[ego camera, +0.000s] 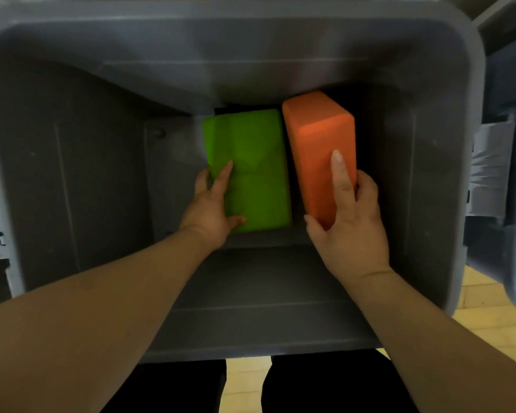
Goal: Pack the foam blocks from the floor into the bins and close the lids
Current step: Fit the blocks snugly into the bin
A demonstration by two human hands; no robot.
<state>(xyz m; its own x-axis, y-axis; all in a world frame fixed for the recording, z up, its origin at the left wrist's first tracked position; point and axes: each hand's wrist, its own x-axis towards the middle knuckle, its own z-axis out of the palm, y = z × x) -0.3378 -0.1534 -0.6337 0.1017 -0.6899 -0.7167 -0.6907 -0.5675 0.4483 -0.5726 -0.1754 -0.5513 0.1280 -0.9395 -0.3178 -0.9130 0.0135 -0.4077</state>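
Note:
I look straight down into a deep grey bin (72,174) with both arms reaching inside. A green foam block (251,162) lies flat on the bin's floor. My left hand (212,210) grips its near left corner, thumb under the near edge and a finger on top. To its right is an orange foam block (316,144), tilted, its far end toward the back wall. My right hand (349,222) holds its near end, with the index finger stretched along the top face and the thumb on the left side.
The bin's walls close in on all sides. A second grey bin (507,174) with a lighter latch stands against its right side. Yellow wooden floor (495,317) shows at the lower right and between my dark trouser legs.

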